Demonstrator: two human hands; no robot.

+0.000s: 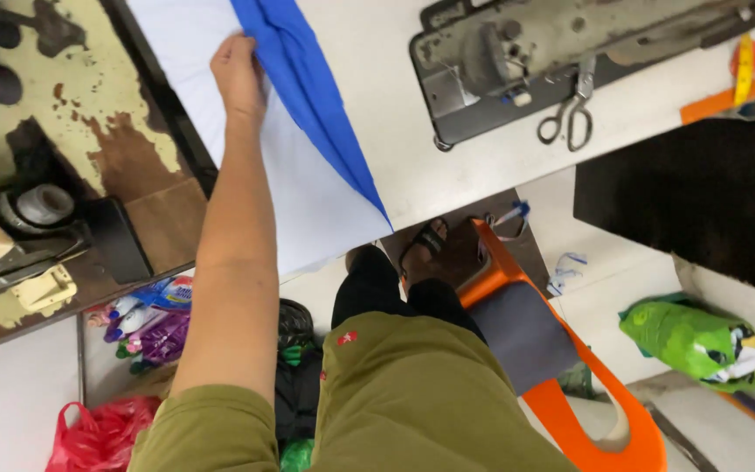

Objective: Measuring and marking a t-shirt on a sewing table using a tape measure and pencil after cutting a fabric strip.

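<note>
Blue cloth lies in a long folded strip on the white counter, running from the top edge of the view down to a point near the counter's front edge. It rests on top of a white cloth that spreads under it and reaches the same edge. The left hand is stretched out over the counter, knuckles up, with its fingers closed on the blue cloth's left edge near the top of the strip; most of the cloth trails away to the right of and below that hand. The right hand is out of view.

Right of the cloths, well apart from the hand, stands a grey sewing machine, with scissors hanging against its front. Left of the arm is a worn bench with peeling paint, carrying a roll of tape. Below the counter, a sandalled foot rests on the floor beside an orange stool with a grey pad. A green bag lies at the right, a red bag at the lower left.
</note>
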